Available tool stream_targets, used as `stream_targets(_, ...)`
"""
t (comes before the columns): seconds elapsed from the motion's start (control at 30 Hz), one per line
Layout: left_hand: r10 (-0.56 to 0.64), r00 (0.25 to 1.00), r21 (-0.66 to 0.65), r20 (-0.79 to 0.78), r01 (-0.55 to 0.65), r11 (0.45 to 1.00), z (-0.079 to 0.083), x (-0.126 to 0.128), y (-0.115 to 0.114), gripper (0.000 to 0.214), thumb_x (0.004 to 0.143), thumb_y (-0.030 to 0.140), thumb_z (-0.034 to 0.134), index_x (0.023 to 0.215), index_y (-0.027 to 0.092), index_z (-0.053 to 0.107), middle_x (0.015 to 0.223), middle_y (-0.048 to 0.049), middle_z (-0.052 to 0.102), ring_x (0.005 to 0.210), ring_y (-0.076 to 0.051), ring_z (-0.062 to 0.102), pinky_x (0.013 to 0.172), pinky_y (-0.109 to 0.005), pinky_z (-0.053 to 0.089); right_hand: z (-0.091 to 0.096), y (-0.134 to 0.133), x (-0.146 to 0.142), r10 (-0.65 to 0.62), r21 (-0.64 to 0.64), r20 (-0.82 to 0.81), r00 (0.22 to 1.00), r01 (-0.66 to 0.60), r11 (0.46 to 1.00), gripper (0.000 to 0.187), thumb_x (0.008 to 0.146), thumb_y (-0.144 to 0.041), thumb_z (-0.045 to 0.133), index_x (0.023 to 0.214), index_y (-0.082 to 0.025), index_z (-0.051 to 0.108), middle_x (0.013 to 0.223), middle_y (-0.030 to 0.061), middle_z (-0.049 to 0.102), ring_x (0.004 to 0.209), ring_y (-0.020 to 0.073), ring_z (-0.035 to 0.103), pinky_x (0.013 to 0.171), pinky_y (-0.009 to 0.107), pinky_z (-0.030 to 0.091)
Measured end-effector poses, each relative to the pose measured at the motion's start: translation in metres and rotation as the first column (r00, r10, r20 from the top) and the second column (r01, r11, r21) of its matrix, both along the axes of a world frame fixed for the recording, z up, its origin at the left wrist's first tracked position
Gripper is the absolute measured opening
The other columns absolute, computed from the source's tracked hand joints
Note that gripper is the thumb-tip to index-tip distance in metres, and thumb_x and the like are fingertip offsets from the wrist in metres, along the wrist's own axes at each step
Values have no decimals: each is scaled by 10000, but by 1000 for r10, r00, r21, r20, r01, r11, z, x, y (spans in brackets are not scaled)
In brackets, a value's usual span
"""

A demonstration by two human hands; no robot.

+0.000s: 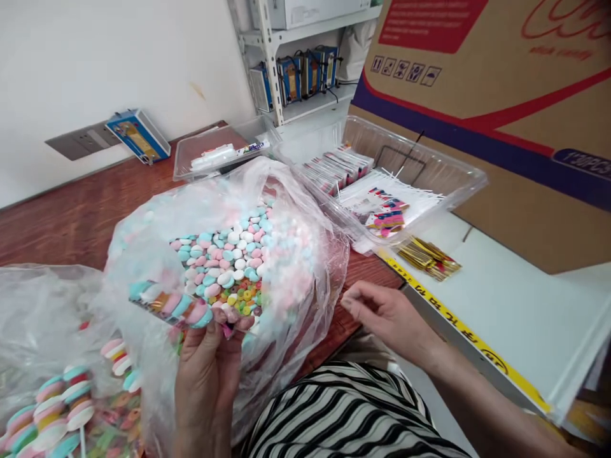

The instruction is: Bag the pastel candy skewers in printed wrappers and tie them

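Observation:
My left hand [210,369] pinches a candy stick [174,306] in a clear wrapper, tilted up to the left, its sweets stacked in blue, pink, white and orange. A bit of pink wrapping shows at my fingertips. Behind it lies a large clear plastic bag [324,299] of pastel sweets [233,245], with small coloured ring candies [245,296] at its lower part. Off to the right, my right hand [382,312] hovers by the table edge, thumb and fingers pressed together. Whatever it may hold is too small to make out.
At lower left, another bag [42,299] contains finished candy sticks [50,407]. A clear tray [458,175] holds wrappers and white sticks; gold twist ties [427,257] lie beside it. A large carton [477,127] stands at right. Further back are a blue device [138,135] and shelving [274,76].

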State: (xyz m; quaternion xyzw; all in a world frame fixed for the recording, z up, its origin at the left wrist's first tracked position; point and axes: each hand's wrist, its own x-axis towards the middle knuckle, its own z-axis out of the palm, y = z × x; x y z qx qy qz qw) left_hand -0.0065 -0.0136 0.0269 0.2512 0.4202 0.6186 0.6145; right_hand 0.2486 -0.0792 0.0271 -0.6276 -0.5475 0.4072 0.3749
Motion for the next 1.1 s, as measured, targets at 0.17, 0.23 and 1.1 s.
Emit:
stream_targets(0.17,-95,995,3,-3,95,995,-2,10,-6,221,658,272,851,710,150,674,664,17,603,593,-86,555,604,-244,549,-28,-20,13,104,-49,517,850,-92,995,175,907,-190,514,797,-213,648,803,6,652,737,147,603,682,260,420)
stream_targets(0.23,-116,993,4,-11,116,993,-2,14,-8,208,675,271,840,720,147,679,669,11,605,601,-87,559,613,-245,545,-37,-25,1,143,-84,621,770,-116,990,156,913,-184,538,818,-207,659,824,16,658,776,158,611,720,275,402)
stream_targets(1.1,-93,993,20,-74,94,995,-15,16,-6,147,708,245,804,791,166,712,727,-26,651,674,-112,579,560,-203,499,-45,-18,1,-87,73,687,721,50,996,147,926,-193,478,806,-197,562,795,18,640,689,151,593,644,260,376)
